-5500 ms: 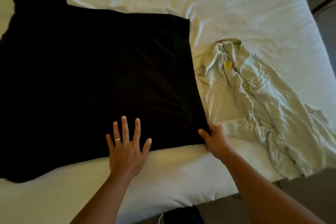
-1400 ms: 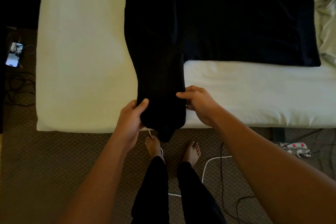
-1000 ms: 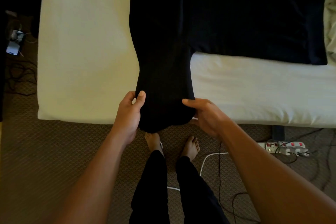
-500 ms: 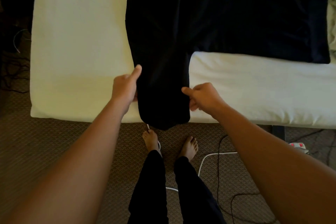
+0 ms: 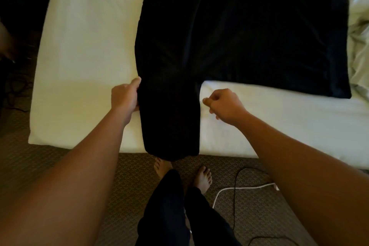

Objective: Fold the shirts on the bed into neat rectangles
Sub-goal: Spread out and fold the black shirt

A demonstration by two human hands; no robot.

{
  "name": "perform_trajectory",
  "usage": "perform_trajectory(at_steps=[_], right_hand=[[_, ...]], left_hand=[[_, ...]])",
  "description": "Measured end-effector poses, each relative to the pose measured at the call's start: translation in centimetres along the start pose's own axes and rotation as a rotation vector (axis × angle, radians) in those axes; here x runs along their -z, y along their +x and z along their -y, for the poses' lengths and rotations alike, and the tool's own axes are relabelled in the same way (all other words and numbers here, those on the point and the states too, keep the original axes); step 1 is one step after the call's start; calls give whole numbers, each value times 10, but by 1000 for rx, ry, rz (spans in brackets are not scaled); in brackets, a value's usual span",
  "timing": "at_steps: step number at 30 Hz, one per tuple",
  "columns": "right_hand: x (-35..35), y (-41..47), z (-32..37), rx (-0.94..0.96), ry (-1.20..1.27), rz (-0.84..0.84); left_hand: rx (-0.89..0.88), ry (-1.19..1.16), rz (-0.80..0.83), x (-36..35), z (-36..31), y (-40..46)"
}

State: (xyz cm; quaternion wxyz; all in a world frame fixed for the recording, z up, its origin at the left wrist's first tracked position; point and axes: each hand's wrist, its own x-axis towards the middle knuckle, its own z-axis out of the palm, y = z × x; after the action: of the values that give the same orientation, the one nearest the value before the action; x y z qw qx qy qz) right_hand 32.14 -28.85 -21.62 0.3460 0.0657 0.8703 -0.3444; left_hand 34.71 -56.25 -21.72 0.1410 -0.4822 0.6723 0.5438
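Half a second on, right hand (image 5: 224, 106) let go of the long black fabric sleeve (image 5: 169, 106) and drawn off to its right, now just beside the sleeve's edge, apart from it, fingers curled into a loose fist over the bed with nothing in the grip. Left hand (image 5: 125, 99) kept at the sleeve's left edge, thumb (image 5: 135, 83) laid along the cloth; fingers tucked out of sight behind or under the fabric, so hard to say for sure whether pinching or only pressing, though the grip looks closed on the edge.

Large black long-sleeved shirt (image 5: 269, 32) spread flat across the white-sheeted bed (image 5: 83, 46), body toward the right, top cut off by the frame. Sleeve running down from the body toward the near side, its end draped over the mattress edge and hiding part of a bare foot (image 5: 161, 166) on the brown patterned carpet (image 5: 40, 166). Folds and seams in the black cloth almost lost in the dark. Crumpled pale green garment (image 5: 359, 46) at the far right, mostly cut off. Black trousers (image 5: 169, 215) and second foot (image 5: 203, 179) below; white cable (image 5: 245, 187) and black cable (image 5: 235, 185) on the carpet to the right. Both forearms reaching in from the lower corners, elbows out of frame.
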Motion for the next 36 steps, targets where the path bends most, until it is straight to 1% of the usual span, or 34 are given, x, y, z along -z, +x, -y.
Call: perform_trajectory(at_steps=[3, 7, 9, 11, 13, 16, 20, 24, 27, 30, 32, 34, 35, 36], right_hand=[[23, 21, 14, 57, 11, -44], [55, 69, 39, 112, -43, -68], [69, 101, 57, 139, -69, -89], [82, 133, 78, 182, -116, -126], [94, 165, 102, 220, -156, -167], [112, 208, 141, 266, -184, -212], [130, 259, 198, 350, -297, -219], [134, 305, 245, 404, -433, -174], [131, 335, 266, 427, -541, -132], [125, 353, 277, 398, -751, -55], [125, 357, 282, 369, -896, -44], [125, 358, 293, 387, -919, -76], [123, 358, 301, 430, -834, -99], [118, 358, 309, 492, -693, -115]], left_hand=[[-33, 5, -36, -10, -24, 25], [-49, 30, -48, -26, -66, 54], [-104, 90, -115, -36, -85, 68], [-156, 152, -219, -44, -102, 83], [-194, 193, -260, -50, -117, 100], [-247, 235, -198, -56, -144, 121], [-212, 138, -96, -67, -174, 149], [-170, 102, -10, -70, -181, 163], [-196, 125, -11, -71, -176, 168], [-254, 153, -22, -70, -171, 169], [-280, 184, -32, -71, -172, 167], [-313, 203, -98, -69, -174, 165], [-318, 181, -177, -66, -173, 166], [-295, 128, -286, -62, -170, 167]])
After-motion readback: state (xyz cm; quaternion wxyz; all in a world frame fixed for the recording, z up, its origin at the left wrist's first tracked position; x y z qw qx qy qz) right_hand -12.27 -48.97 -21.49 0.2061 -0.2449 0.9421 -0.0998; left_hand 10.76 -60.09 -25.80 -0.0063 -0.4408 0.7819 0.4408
